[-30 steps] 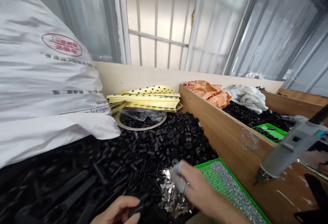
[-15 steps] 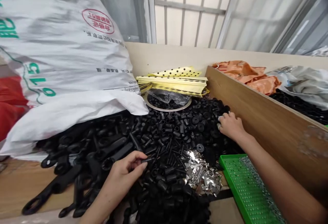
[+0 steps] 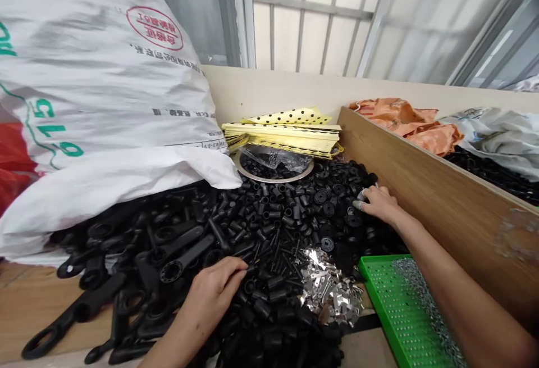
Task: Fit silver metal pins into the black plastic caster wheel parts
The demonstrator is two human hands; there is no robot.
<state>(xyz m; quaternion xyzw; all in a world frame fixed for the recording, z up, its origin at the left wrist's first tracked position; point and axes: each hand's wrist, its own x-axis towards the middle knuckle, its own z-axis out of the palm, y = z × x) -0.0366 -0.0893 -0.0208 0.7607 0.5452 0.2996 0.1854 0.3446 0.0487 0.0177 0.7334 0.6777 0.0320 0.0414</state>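
My left hand [image 3: 214, 286] is low in the middle, thumb and fingertips pinched together on a small black plastic part, mostly hidden by the fingers. Just beyond it lie thin black pins [image 3: 280, 250] and short black tubes [image 3: 275, 210]. My right hand [image 3: 379, 205] reaches to the right side of the heap, its thumb and fingers apart and touching black plastic discs [image 3: 327, 243]. Pale coverings wrap some of its fingertips. Shiny metal clips [image 3: 330, 289] lie piled between the hands. Long black handles [image 3: 185, 258] with ring ends are heaped to the left.
A big white sack [image 3: 105, 92] stands on the left. Behind the heap are a metal bowl [image 3: 273, 180] and folded yellow dotted sheets [image 3: 286, 137]. A wooden divider [image 3: 421, 182] runs along the right, near a green tray [image 3: 381, 306] of small metal pieces.
My left hand has shifted slightly right and down, its fingers closer together. My right hand stays by the discs, its thumb and index finger slightly repositioned. The view has shifted a little.
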